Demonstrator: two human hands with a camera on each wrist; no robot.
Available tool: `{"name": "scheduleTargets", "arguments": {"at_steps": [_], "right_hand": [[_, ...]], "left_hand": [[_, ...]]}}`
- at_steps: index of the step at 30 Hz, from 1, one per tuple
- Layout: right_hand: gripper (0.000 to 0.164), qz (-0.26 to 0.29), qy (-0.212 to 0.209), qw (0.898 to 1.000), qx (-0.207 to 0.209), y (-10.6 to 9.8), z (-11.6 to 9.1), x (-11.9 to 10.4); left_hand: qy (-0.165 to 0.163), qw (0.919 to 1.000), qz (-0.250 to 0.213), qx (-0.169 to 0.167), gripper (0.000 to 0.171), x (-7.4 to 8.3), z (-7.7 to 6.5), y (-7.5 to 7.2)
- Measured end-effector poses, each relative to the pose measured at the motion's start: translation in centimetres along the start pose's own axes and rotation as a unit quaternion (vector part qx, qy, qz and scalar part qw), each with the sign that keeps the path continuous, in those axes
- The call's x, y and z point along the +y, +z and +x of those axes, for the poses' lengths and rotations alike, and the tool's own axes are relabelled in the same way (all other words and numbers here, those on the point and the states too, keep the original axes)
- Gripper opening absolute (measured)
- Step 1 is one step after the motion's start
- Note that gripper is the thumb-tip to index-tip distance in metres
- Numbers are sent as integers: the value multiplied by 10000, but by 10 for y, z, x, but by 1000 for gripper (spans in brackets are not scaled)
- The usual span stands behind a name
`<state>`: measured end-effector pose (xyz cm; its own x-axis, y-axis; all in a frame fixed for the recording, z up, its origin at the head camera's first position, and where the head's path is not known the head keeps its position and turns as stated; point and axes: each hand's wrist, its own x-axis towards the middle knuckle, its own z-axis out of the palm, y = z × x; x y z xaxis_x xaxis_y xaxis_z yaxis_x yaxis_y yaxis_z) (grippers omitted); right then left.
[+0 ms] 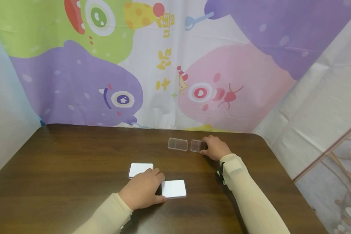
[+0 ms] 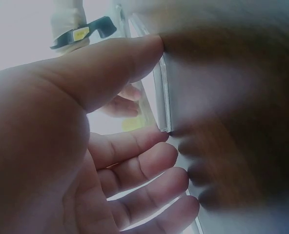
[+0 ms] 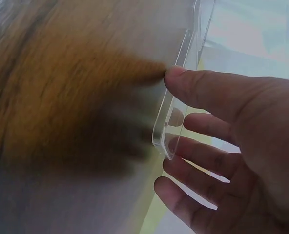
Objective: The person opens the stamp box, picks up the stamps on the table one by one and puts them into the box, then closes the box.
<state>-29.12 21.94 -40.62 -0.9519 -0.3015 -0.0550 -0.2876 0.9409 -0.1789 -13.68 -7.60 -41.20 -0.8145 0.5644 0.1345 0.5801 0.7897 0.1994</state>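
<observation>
My left hand (image 1: pixel 143 188) grips the left end of a flat clear case with a white top (image 1: pixel 174 189), thumb on the near edge and index finger on the far one. The left wrist view shows the case's thin edge (image 2: pixel 166 97) between thumb and index finger, the other fingers spread beside it. A second white-topped case (image 1: pixel 140 168) lies partly behind that hand. Farther back, my right hand (image 1: pixel 216 148) holds the right end of a clear, shallow plastic lid or tray (image 1: pixel 196 146). In the right wrist view, thumb and fingers straddle this clear piece (image 3: pixel 160 119).
Another clear plastic piece (image 1: pixel 177 144) lies on the dark wooden table (image 1: pixel 84 152), just left of the one in the right hand. A cartoon-printed curtain (image 1: pixel 161 107) hangs behind the table's far edge. Light curtains flank both sides.
</observation>
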Motion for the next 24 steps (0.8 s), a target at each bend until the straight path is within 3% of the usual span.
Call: {"name": "scheduleTargets", "arguments": {"at_steps": [24], "right_hand": [[61, 324, -203, 9985, -402, 1, 3, 7]], "left_hand": [[-63, 9999, -25, -134, 53, -1, 1, 0]]}}
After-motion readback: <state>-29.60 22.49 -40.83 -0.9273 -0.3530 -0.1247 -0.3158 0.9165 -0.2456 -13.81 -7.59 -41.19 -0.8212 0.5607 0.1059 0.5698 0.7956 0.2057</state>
